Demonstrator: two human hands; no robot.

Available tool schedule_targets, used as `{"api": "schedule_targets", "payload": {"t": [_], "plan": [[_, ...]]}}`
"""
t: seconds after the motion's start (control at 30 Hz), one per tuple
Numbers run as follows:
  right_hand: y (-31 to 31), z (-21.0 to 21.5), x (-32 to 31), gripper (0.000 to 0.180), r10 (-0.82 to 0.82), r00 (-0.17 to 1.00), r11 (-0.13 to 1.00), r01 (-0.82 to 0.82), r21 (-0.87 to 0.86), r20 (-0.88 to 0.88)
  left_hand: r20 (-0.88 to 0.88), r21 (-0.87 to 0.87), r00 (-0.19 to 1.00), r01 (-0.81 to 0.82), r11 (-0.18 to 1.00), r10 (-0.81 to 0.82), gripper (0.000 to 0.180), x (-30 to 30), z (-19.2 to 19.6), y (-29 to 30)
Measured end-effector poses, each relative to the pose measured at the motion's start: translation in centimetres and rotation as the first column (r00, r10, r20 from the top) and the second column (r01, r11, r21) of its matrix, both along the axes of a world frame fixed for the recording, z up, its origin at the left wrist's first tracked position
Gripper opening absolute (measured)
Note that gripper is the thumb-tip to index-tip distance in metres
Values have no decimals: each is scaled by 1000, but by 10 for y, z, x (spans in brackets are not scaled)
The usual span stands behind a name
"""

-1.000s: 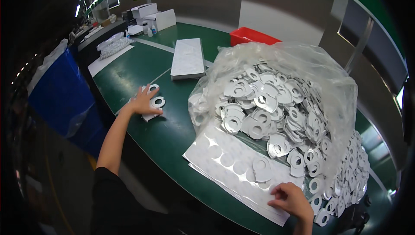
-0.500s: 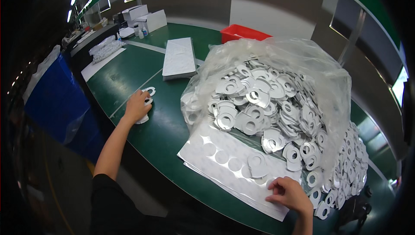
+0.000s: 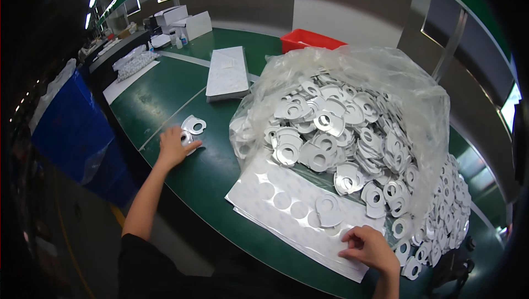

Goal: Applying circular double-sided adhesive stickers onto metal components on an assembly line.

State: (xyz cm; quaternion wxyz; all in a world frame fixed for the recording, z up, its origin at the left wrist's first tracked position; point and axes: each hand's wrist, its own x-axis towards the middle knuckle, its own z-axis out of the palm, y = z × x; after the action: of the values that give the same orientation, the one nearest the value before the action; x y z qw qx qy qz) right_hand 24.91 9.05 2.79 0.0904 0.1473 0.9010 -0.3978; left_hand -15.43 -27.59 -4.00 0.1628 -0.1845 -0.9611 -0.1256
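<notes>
My left hand (image 3: 173, 147) is on the left of the green tabletop, its thumb stretched away from the fingers. It lies over a flat silver ring-shaped metal part (image 3: 190, 150), partly hidden by the hand. A second such part (image 3: 194, 125) lies just beyond the fingertips. My right hand (image 3: 368, 246) rests at the near right end of a stack of white sheets (image 3: 270, 213) with round stickers. Its fingers are curled, with a gap between thumb and forefinger and nothing visible in it. One ring-shaped part (image 3: 329, 211) lies on the top sheet, left of that hand.
A large clear plastic bag (image 3: 410, 87) spills a heap of metal parts (image 3: 330, 114) behind the sheets. More parts (image 3: 449, 205) are piled at the right. A white stack (image 3: 227, 73), a red bin (image 3: 311, 40) and a bag of small pieces (image 3: 136, 63) stand farther back.
My left hand has spread its thumb from its fingers and shifted slightly left, so the far metal part shows more fully. My right hand has hardly moved.
</notes>
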Motion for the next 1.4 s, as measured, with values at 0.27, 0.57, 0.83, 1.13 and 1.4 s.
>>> {"api": "schedule_targets", "payload": {"t": [0.27, 0.57, 0.83, 1.13, 1.4], "plan": [[-2, -1, -2, 32, -3, 1000, 1000, 3, 6, -29, -60, 130, 971, -223, 966, 233, 54, 39, 7, 21], [9, -13, -4, 33, 137, 987, 990, -133, 47, -89, -236, 162, 962, 180, 970, -139, 54, 13, 6, 6], [10, -6, 10, 32, 75, 997, 997, -75, -3, -26, -193, 19, 922, 346, 938, -336, 54, -75, -2, 23], [8, -13, 7, 30, 85, 992, 996, -85, 4, -96, -128, 217, 981, 171, 961, -145, 29, -44, 3, 51], [17, -13, 7, 28, 15, 983, 997, -29, -76, -180, -253, 509, 958, 14, 861, 134, 38, -35, 0, 53]]}}
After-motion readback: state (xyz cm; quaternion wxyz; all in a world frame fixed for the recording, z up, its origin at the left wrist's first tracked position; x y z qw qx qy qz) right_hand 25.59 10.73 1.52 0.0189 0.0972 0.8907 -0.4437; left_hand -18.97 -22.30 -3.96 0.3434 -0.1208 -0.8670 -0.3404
